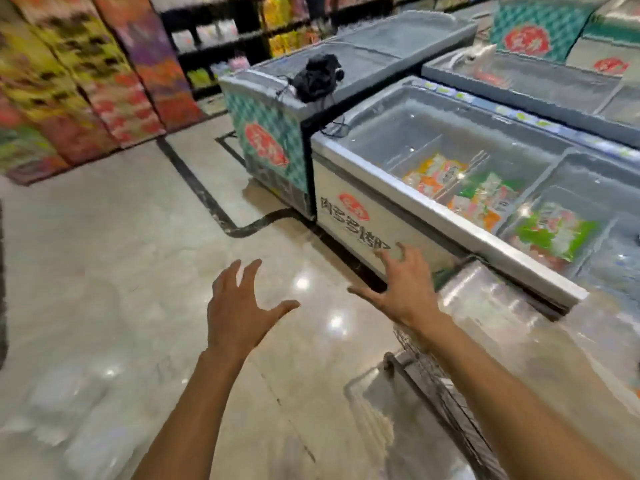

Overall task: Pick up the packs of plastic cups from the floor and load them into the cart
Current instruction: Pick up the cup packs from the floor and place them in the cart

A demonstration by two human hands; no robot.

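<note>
My left hand (239,317) hovers over the shiny floor with fingers spread, holding nothing. My right hand (401,289) is also spread and empty, just left of the cart. Clear packs of plastic cups (491,306) lie stacked in the wire cart (440,393) at the lower right, under my right forearm. More clear packs (69,410) lie blurred on the floor at the lower left, well left of my left arm.
A white chest freezer (346,209) with frozen packets stands right behind the cart. A second freezer (266,140) with a black bundle (317,76) on top is beyond it. Stacked colourful cartons (86,81) line the left side. Shelves (225,39) stand at the back.
</note>
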